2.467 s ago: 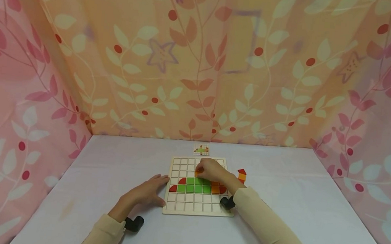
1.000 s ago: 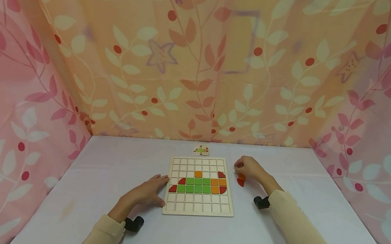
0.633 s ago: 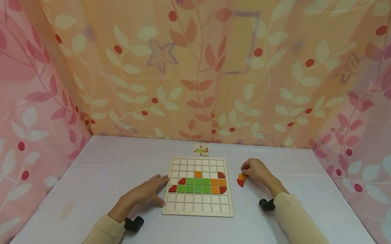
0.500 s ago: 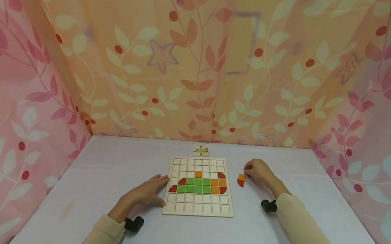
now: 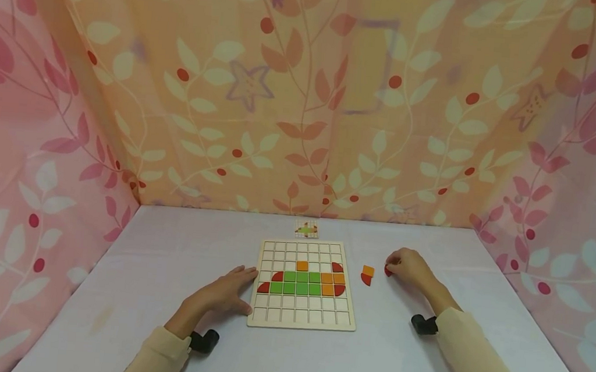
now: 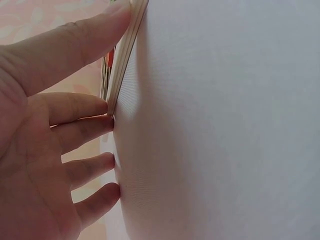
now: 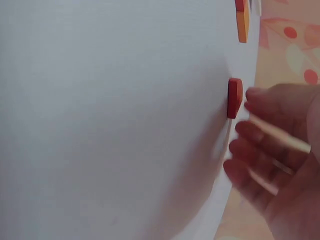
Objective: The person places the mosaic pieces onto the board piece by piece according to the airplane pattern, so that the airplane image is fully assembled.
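Note:
In the head view, my left hand (image 5: 223, 292) rests at the left edge of a square wooden grid board (image 5: 300, 316), fingers spread and thumb near its front corner. The left wrist view has the fingertips (image 6: 102, 106) right at the board's side. Red, green and orange tiles fill cells across the board's middle, with a lone orange square tile (image 5: 302, 266) above the green ones. To the right of the board, my right hand (image 5: 411, 269) is over a small red tile (image 7: 234, 98) on the table. Its loosely bent fingers stand just off that tile in the right wrist view.
Between board and right hand lie a loose orange square tile (image 5: 368, 271) and a red quarter-round tile (image 5: 366, 279). A small picture card (image 5: 307, 228) lies behind the board. Patterned cloth (image 5: 303, 122) walls the back and sides of the white table (image 5: 284, 360).
My right hand has left the orange square tile in its board cell and moved right to the loose tiles. The red tile has shifted right, away from the loose orange one. My left hand stays put.

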A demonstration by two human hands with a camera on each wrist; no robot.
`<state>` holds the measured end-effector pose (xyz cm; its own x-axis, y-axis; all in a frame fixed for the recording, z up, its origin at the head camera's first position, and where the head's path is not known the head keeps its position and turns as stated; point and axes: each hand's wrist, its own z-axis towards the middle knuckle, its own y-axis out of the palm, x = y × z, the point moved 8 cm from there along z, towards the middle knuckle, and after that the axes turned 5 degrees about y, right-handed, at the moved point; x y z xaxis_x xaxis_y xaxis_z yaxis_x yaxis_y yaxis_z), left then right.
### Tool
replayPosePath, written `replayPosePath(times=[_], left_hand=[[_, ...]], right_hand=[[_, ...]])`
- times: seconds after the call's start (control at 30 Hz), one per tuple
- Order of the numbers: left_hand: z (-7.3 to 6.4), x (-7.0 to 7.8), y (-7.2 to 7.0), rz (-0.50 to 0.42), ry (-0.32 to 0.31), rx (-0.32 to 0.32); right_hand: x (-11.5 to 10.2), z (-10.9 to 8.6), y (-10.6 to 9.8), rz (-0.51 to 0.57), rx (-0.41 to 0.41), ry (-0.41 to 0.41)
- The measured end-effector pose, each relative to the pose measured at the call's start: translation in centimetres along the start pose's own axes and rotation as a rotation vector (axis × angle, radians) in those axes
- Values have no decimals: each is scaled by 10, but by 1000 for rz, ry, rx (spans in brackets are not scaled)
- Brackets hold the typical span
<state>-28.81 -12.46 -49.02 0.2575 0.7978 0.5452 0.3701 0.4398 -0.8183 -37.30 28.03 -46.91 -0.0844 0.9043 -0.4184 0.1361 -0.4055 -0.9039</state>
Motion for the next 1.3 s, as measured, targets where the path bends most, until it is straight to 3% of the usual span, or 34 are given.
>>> replayPosePath(times=[0.17, 0.47, 0.7, 0.8, 1.1, 1.3], left_hand=[[0, -1, 1, -3, 9, 4], [-1, -2, 2, -6, 7, -1], [-3, 0, 1, -14, -2, 6], [-3, 0, 2, -14, 1, 10], [-2, 0, 2, -14, -1, 12], [-1, 1, 0, 2, 9, 6]], right_hand=[[-8, -6, 6, 13, -30, -144], [-5, -10, 5, 1, -33, -105], [-20, -18, 4, -12, 0, -268], [-18, -17, 6, -42, -3, -249], [-7, -19, 5, -52, -61, -50], [-5, -17, 4, -84, -65, -52]])
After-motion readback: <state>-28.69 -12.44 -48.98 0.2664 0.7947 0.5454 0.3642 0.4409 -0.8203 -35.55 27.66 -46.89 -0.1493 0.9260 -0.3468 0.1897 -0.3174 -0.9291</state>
